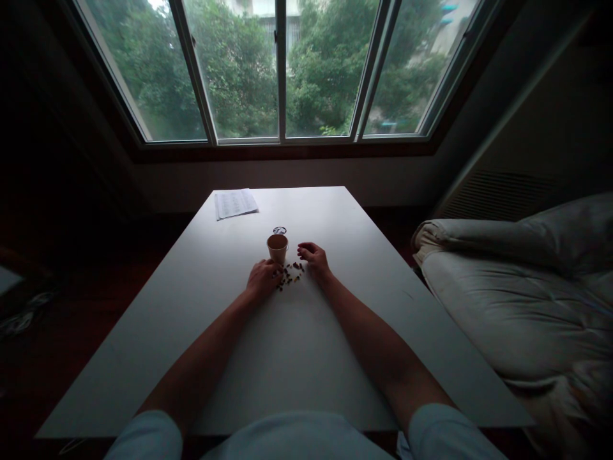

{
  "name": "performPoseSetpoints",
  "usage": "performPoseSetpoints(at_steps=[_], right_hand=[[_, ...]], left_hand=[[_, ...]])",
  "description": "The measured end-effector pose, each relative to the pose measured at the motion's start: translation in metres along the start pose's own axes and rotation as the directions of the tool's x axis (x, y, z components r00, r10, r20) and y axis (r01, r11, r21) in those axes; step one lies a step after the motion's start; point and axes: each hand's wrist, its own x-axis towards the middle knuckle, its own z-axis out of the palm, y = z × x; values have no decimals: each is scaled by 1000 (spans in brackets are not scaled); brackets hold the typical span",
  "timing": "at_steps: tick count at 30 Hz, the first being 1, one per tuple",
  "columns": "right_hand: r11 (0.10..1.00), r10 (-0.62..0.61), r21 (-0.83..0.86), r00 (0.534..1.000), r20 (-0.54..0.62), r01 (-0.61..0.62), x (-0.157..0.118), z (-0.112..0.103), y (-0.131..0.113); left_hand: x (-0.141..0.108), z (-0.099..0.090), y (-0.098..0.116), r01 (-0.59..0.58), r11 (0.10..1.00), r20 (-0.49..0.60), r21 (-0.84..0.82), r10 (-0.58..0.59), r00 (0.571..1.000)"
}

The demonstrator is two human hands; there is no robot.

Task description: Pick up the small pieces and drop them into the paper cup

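A light paper cup (278, 250) with a brownish inside stands upright on the white table. Just in front of it lie several small dark and tan pieces (289, 276), too small to name. My left hand (262, 279) rests by the cup's lower left side, its fingers curled at the edge of the scattered pieces. Whether a piece is between those fingertips is hidden. To the right of the cup is my right hand (315, 257), a little apart from it. Its fingers are loosely bent and spread, pointing left above the pieces, with nothing visible in them.
Behind the cup lies a small dark ring-shaped item (280, 230). Printed sheets of paper (235, 204) lie at the far left corner of the white table (287, 358). A pale padded sofa (502, 294) stands along the right side, and a wide window (282, 76) is beyond the table.
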Motion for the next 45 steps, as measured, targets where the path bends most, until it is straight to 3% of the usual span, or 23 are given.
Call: performPoseSetpoints(at_steps=[14, 26, 31, 45], right_hand=[[945, 238, 249, 968, -79, -212, -4, 11, -18], [876, 335, 356, 941, 40, -327, -5, 25, -53], [837, 364, 403, 927, 92, -369, -7, 29, -70], [819, 394, 349, 888, 236, -456, -16, 51, -94]], left_hand=[[-1, 2, 2, -8, 999, -3, -32, 8, 1000], [0, 2, 4, 4, 1000, 17, -7, -4, 1000], [0, 4, 4, -5, 1000, -26, -18, 4, 1000], [1, 6, 4, 26, 999, -54, -28, -28, 998]])
